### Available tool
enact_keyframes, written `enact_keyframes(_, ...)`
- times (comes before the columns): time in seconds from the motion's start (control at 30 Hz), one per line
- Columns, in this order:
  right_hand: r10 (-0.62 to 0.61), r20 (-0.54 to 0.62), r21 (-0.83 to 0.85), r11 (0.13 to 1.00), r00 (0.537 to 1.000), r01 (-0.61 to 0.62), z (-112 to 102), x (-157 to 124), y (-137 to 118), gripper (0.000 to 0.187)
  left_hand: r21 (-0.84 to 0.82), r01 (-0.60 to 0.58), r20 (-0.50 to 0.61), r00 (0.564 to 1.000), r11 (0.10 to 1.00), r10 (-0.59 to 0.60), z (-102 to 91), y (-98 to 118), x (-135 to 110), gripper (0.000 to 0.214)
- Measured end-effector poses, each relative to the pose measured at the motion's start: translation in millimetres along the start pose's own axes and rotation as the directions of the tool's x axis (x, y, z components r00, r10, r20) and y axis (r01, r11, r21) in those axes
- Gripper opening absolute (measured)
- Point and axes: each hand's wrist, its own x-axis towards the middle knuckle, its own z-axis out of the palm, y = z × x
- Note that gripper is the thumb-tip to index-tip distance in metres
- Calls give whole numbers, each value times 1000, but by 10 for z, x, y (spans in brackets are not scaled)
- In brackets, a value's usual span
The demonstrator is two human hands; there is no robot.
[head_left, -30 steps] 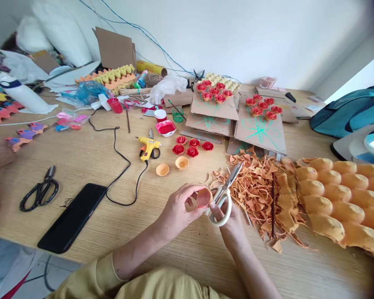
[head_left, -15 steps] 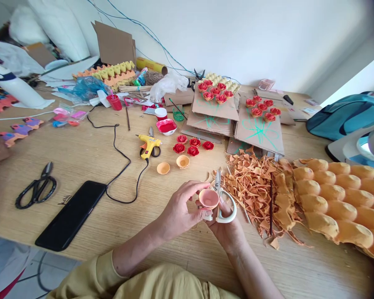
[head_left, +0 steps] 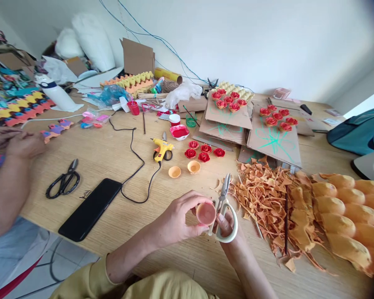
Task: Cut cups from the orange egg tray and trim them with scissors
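Between thumb and fingers, my left hand (head_left: 177, 218) holds a small cup cut from an egg carton (head_left: 206, 213), its pinkish hollow turned toward me. My right hand (head_left: 229, 228) grips white-handled scissors (head_left: 226, 207) with the blades pointing away from me, close beside the cup. Beyond them on the table stand two more orange cups, a left one (head_left: 174, 172) and a right one (head_left: 193, 167). Several red paper roses (head_left: 203, 157) lie just behind those. To the right of the scissors is a heap of orange carton scraps (head_left: 262, 191).
An orange egg tray (head_left: 345, 207) lies at right. Cardboard sheets (head_left: 272, 143) carry red roses. A yellow glue gun (head_left: 162, 148), a dish of red paint (head_left: 179, 132), black scissors (head_left: 63, 180) and a phone (head_left: 90, 209) are on the table. Another person's hands (head_left: 21, 143) work at left.
The view has swung left, bringing more of the other person's arms in. My left hand has tipped the cup toward me; the scissors' blades now slant more to the right.
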Motion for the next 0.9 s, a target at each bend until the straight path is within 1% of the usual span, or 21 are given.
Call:
enact_keyframes(0.03, 2, -13, -47, 999, 1000, -2, -6, -5, 2, 38, 30, 22, -22, 1000, 999, -22, -52, -39, -46, 43)
enact_keyframes(0.1, -3, -55, -121, 993, 998, -4, -30, -10, 0, 38, 96, 77, -110, 992, 992, -66, -153, -139, -124, 42)
enact_keyframes(0.2, -23, -103, -146, 989, 994, 7, -77, -7, -9, 38, 212, 156, -233, 967, 965, -105, -251, -310, -162, 38)
enact_keyframes(0.27, -18, -106, -142, 990, 994, 3, -93, -2, -5, 37, 281, 158, -240, 967, 947, -90, -255, -407, -125, 37)
enact_keyframes(0.37, -24, -86, -133, 991, 996, 12, -93, 2, 23, 36, 368, 120, -184, 981, 922, -54, -185, -509, -16, 35)
enact_keyframes(0.47, -41, -68, -121, 992, 997, 33, -95, 5, 59, 34, 474, 108, -151, 988, 874, -40, -98, -569, 76, 30)
enact_keyframes(0.57, -43, -56, -111, 993, 998, 36, -115, 7, 78, 31, 513, 114, -163, 986, 851, -34, -76, -601, 90, 37)
enact_keyframes(0.67, -31, -55, -105, 994, 998, 25, -134, 3, 78, 29, 503, 110, -235, 972, 857, 13, -158, -627, 50, 44)
enact_keyframes(0.73, -23, -57, -110, 994, 998, 17, -139, -1, 78, 29, 516, 134, -309, 950, 846, 38, -260, -658, 28, 39)
enact_keyframes(0.8, -28, -62, -112, 993, 998, 21, -142, -4, 83, 30, 545, 176, -359, 933, 820, 39, -370, -704, 25, 37)
enact_keyframes(0.9, -35, -62, -93, 995, 997, 29, -147, -5, 91, 31, 577, 194, -333, 943, 793, 12, -492, -794, 60, 43)
